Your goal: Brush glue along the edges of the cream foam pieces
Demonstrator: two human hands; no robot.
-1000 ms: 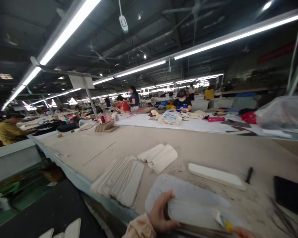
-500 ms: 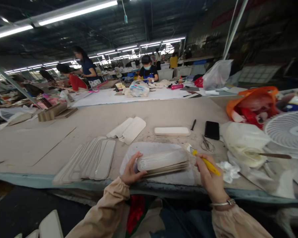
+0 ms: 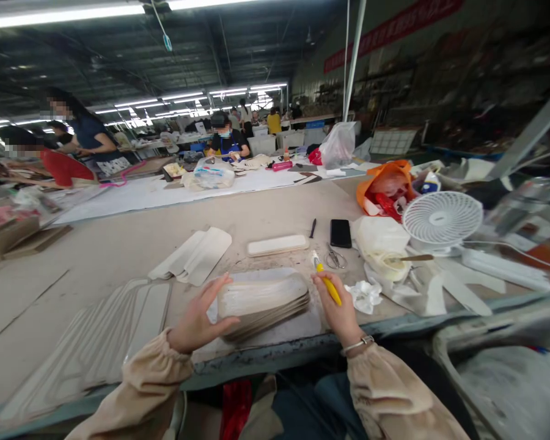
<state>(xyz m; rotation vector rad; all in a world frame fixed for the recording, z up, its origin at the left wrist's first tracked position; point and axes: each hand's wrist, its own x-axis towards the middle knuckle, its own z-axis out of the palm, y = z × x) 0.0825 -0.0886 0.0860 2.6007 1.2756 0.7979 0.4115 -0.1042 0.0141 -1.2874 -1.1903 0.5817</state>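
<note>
A stack of long pale panels [image 3: 261, 296] with rounded corners lies on a white sheet near the table's front edge; the top panel looks wet and shiny. My left hand [image 3: 204, 315] is at the stack's left end, fingers spread and thumb along the front side; whether it touches is hard to tell. In my right hand [image 3: 339, 311], just right of the stack, is a yellow-handled brush [image 3: 330, 287], its whitish tip pointing away from me. Left of the stack, more panels [image 3: 114, 330] are fanned out, overlapping.
Behind the stack lie loose white pieces [image 3: 197, 253], a small panel pile [image 3: 278, 245], a black phone [image 3: 340, 233] and scissors [image 3: 335, 258]. To the right are crumpled tissue [image 3: 365, 296], a glue tub lined with plastic [image 3: 389, 266] and a white fan [image 3: 442, 219]. Co-workers sit and stand beyond.
The camera view has swung right, so the table things appear further left. My left hand has loosened and spread its fingers at the stack's end. My right hand still holds the brush.
</note>
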